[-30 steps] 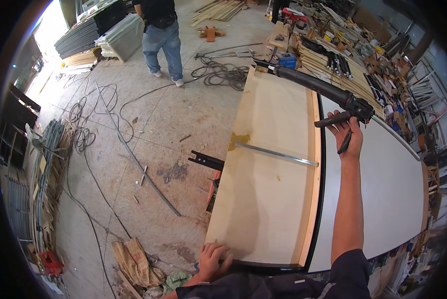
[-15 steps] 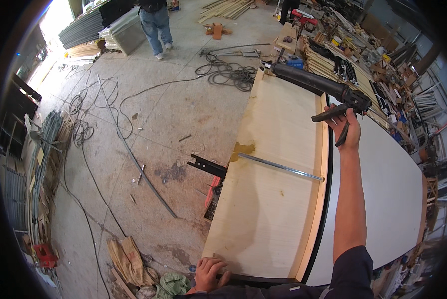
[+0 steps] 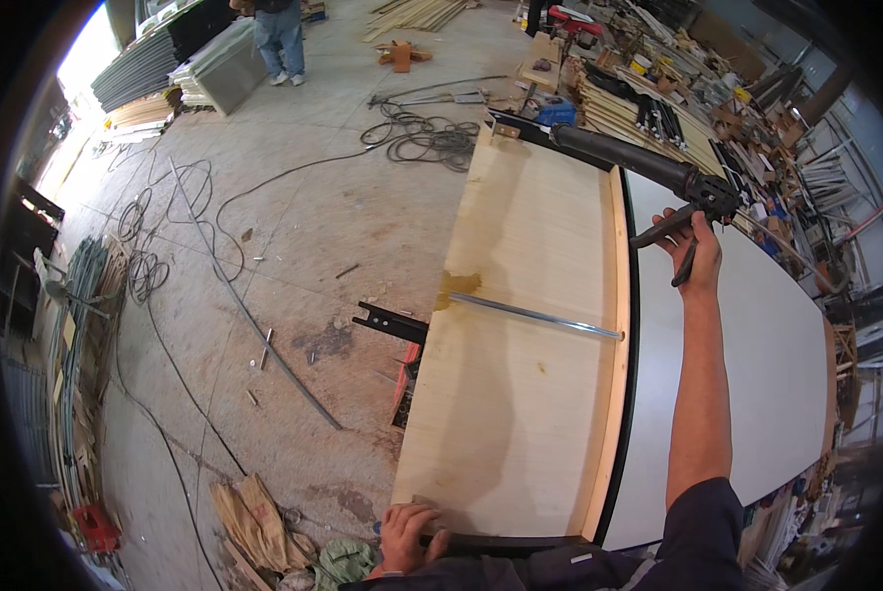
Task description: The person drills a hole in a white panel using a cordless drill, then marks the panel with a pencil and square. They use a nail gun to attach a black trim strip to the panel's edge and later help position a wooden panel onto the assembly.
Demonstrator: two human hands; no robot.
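Workshop clutter is spread around a concrete floor [image 3: 313,227], with coiled cables [image 3: 432,153] seen at the upper middle of the frame, a person in jeans [image 3: 279,41] at the upper left and a paper sack [image 3: 249,512] at the lower left. Right of centre, a pale wooden panel [image 3: 520,404] is bordered on its right by a wooden strip [image 3: 616,404] and black edging [image 3: 634,295], beyond which a white panel [image 3: 737,345] is seen.

At the upper right, a black caulking gun [image 3: 631,157] is held by the right hand [image 3: 698,256], its barrel pointed toward the upper middle. The fingers are curled about its handle; whether the trigger is squeezed cannot be told. At the bottom of the frame, the wooden panel's near left corner is touched by the left hand [image 3: 410,537], fingers bent; whether the edge is pinched cannot be told.

A metal bar [image 3: 535,315] is laid across the wooden panel, its right end at the wooden strip, its left beside a yellow-brown stain [image 3: 461,284]. The work is judged to be partway along: the strip appears already set, but no fresh sealant bead can be made out, and how much is left cannot be told.
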